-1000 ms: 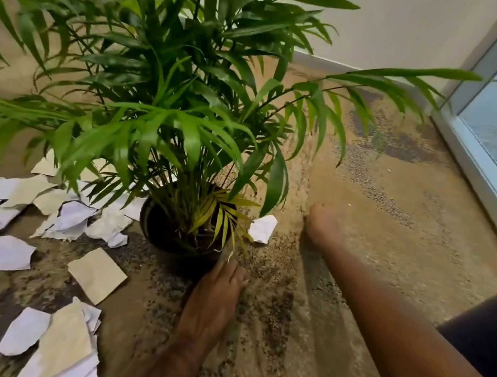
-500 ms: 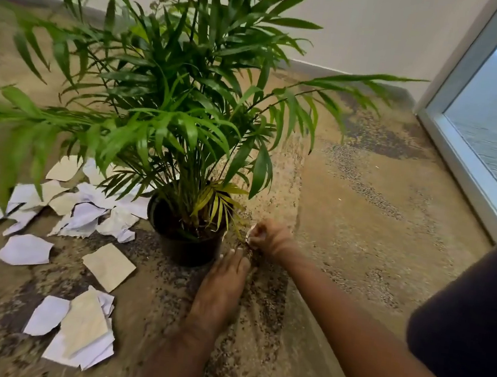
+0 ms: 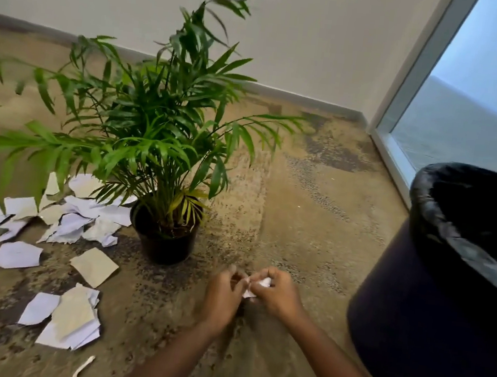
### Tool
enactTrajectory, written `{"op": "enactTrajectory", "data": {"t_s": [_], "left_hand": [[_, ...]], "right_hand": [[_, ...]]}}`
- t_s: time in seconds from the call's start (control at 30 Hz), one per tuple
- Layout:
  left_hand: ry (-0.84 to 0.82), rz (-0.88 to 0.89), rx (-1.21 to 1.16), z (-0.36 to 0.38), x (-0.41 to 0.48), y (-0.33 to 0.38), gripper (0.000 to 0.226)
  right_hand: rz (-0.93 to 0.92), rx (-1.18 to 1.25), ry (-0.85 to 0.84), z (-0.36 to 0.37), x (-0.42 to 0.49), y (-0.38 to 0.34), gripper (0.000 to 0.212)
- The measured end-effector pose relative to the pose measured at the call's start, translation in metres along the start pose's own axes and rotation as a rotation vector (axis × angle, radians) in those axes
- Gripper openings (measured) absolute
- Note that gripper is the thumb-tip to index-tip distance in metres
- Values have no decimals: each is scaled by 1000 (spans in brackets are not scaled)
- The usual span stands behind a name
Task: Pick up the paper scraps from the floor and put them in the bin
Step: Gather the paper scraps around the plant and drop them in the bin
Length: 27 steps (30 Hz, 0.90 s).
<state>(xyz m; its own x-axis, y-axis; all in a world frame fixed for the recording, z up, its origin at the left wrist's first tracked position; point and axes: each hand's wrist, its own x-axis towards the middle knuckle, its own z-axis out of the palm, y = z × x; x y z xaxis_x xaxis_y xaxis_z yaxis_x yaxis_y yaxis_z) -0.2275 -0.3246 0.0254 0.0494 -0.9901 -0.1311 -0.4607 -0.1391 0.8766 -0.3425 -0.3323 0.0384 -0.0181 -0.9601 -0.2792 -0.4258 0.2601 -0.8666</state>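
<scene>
Head view: both grips, left hand [image 3: 223,296] and right hand [image 3: 276,294], pinch one scrap [image 3: 263,282].

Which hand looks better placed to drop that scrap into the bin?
Right, probably. The right hand holds most of the scrap and is nearer the bin; the left hand only pinches its edge, farther away.

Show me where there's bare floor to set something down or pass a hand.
Bare carpet runs from the plant pot right to the bin and back to the window frame. Left of the pot, paper scraps crowd the carpet. The left hand and right hand pinch a crumpled scrap.
</scene>
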Motion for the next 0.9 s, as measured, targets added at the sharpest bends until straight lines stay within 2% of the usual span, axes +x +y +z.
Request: {"op": "enactTrajectory", "data": {"t_s": [0.07,0.17,0.3,0.4,0.5,0.6,0.67,0.77,0.83,0.9], "left_hand": [[5,-52,-176,2,-5,18,7],[5,-83,-378,-5,-5,42,20],[-111,-139,-707,-22,-8,72,16],[-258,-230,-918,-37,-11,90,14],[-391,-256,-986,-48,-18,109,14],[-475,-157,-969,-54,-27,137,11],[-495,-39,-966,-54,-32,159,4],[-440,83,-918,-48,-39,187,22],[-350,136,-724,-39,-43,193,22],[-270,186,-507,-30,-46,185,16]], "right_hand": [[45,226,-18,-6,-7,-10,22],[57,453,-38,-19,-18,-31,22],[-20,492,-118,-40,-34,-55,25],[-73,522,-145,-53,-47,-67,25],[-102,547,-122,-63,-62,-81,18],[-131,542,-41,-78,-78,-102,22],[-202,475,29,-94,-91,-122,19],[-396,209,285,-130,-112,-150,18],[-545,-84,554,-157,-125,-162,20],[-556,-368,734,-185,-133,-162,21]]}}
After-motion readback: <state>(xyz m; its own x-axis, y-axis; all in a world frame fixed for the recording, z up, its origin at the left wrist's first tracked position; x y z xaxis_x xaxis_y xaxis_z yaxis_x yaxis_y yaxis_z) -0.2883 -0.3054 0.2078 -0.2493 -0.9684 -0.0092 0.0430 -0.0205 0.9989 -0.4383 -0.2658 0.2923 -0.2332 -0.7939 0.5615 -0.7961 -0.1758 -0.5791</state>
